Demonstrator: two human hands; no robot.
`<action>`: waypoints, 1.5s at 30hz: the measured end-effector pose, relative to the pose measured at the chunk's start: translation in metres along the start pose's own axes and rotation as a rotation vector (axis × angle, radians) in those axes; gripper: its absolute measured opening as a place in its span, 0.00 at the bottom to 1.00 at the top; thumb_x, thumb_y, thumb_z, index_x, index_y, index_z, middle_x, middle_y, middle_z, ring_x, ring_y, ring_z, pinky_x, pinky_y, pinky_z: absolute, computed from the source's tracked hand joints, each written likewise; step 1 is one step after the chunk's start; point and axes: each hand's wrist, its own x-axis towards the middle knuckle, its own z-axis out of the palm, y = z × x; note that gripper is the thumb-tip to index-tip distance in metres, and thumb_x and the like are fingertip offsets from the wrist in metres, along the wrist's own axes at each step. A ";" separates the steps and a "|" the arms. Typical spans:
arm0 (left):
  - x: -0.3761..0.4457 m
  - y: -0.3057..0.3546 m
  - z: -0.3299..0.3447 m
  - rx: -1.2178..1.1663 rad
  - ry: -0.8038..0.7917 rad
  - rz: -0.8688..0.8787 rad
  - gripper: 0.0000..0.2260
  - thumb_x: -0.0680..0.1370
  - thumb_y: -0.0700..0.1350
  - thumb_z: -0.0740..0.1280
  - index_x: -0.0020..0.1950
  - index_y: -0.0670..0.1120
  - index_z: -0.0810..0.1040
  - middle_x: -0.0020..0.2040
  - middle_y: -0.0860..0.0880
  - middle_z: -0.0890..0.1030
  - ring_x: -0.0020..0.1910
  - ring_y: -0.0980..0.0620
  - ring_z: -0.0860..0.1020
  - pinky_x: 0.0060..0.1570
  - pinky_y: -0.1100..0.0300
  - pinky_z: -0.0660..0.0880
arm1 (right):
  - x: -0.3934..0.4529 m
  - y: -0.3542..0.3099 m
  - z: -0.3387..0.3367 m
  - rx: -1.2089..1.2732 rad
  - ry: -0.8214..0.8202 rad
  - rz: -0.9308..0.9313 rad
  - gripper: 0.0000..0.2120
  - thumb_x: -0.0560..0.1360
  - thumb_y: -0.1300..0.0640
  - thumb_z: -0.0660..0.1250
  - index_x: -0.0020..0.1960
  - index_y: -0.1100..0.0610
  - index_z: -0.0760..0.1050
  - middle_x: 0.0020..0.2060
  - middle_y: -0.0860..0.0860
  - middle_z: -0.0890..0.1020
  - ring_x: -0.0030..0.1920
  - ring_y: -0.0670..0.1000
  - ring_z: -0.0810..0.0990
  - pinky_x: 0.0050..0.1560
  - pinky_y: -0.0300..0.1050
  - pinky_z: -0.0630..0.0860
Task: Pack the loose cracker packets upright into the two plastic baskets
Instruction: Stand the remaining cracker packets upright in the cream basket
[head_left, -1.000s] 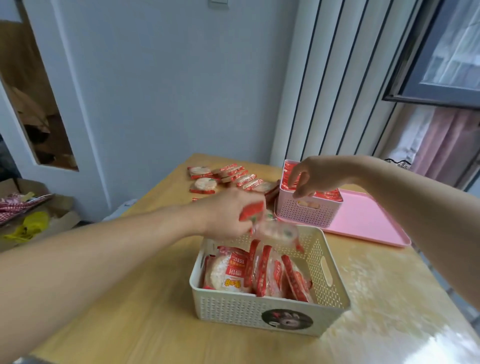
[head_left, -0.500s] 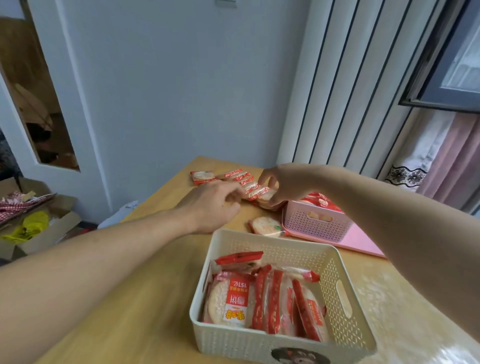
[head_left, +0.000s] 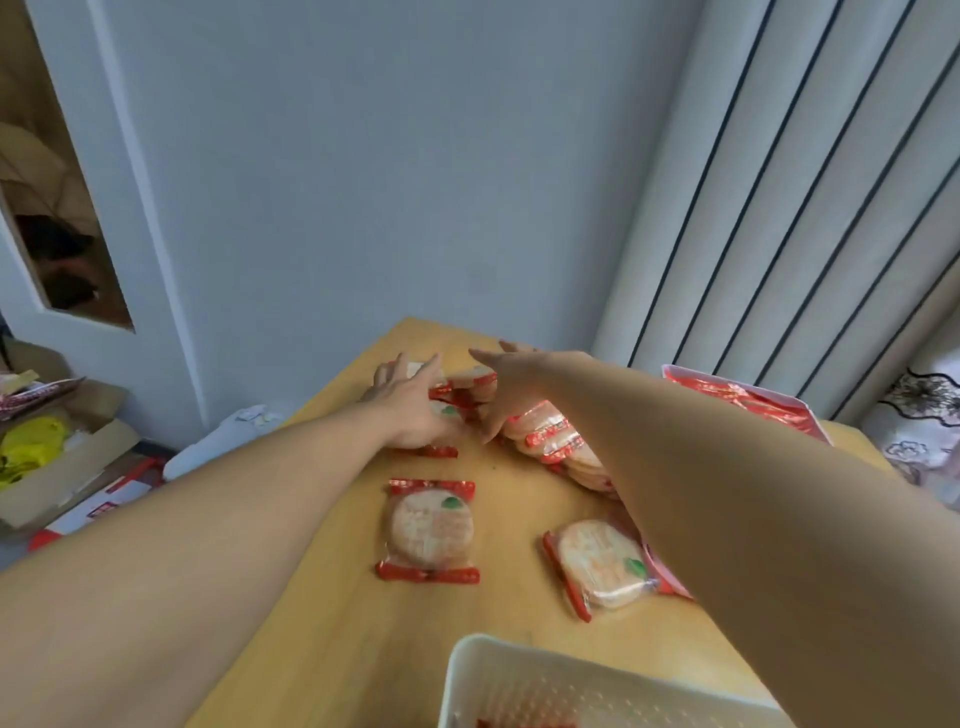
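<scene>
- I am looking at the far end of the wooden table, where both hands are reaching.
- A bunch of cracker packets is lying flat there, right between the two hands.
- The left hand is lying on top of one packet, with its fingers spread out and nearly straight. It is touching the packet, not gripping it.
- The right hand is standing on its edge, fingers straight, touching the other side of the bunch.
- A row of packets is leaning under the right arm.
- Two loose packets are lying flat nearer to me, one in the middle and one to the right.
- The white basket is sitting at the bottom edge.
- The pink basket is sitting far right, with red packets in it.
</scene>
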 end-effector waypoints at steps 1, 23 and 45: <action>0.010 -0.002 0.002 -0.007 -0.032 -0.021 0.58 0.63 0.73 0.73 0.81 0.61 0.41 0.83 0.48 0.39 0.81 0.42 0.40 0.79 0.44 0.50 | 0.008 -0.002 0.003 -0.032 -0.027 0.007 0.67 0.56 0.29 0.77 0.79 0.37 0.36 0.81 0.49 0.39 0.81 0.61 0.50 0.73 0.67 0.61; -0.106 0.042 -0.016 -0.633 0.365 0.003 0.18 0.71 0.50 0.73 0.61 0.58 0.84 0.57 0.57 0.83 0.31 0.64 0.80 0.30 0.73 0.71 | -0.145 0.041 -0.012 0.291 0.516 -0.202 0.30 0.68 0.57 0.73 0.68 0.42 0.74 0.53 0.48 0.73 0.50 0.51 0.76 0.45 0.42 0.72; -0.307 0.096 -0.004 -0.651 0.039 0.503 0.15 0.75 0.47 0.74 0.60 0.60 0.83 0.61 0.57 0.83 0.61 0.55 0.80 0.64 0.55 0.75 | -0.383 0.057 0.099 0.349 0.309 -0.117 0.48 0.68 0.31 0.71 0.81 0.46 0.56 0.79 0.47 0.58 0.78 0.53 0.56 0.76 0.57 0.56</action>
